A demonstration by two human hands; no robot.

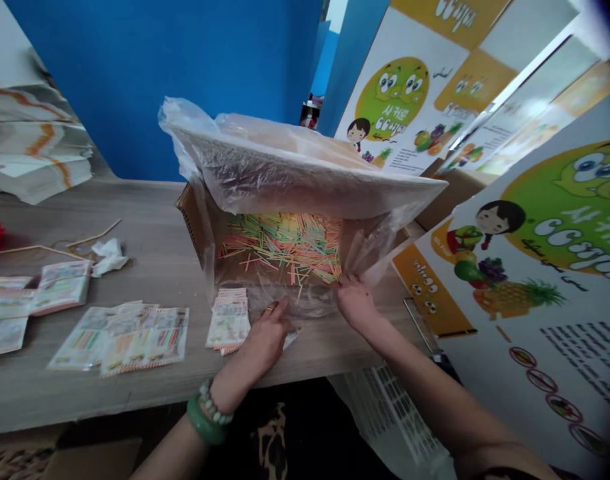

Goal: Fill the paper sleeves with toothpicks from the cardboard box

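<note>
A cardboard box [191, 220] lined with a clear plastic bag [265, 167] lies on its side on the wooden table [155, 267]. Its mouth faces me and it holds many thin coloured sticks [285, 247]. My left hand [265, 340], with bead and green bangles on the wrist, rests on the plastic lip in front of the box, fingers curled, beside a small stack of printed packets [229, 320]. My right hand [355, 300] reaches the box's lower right edge, its fingertips pinching among the sticks and plastic there.
More flat packets [125, 337] lie spread at the left, with further ones [59, 283] beyond, loose wooden sticks [89, 239] and crumpled paper [107, 257]. Stacked white folded cartons [29, 140] sit far left. Printed cartons [525, 267] crowd the right. A white plastic basket [395, 420] is below the table.
</note>
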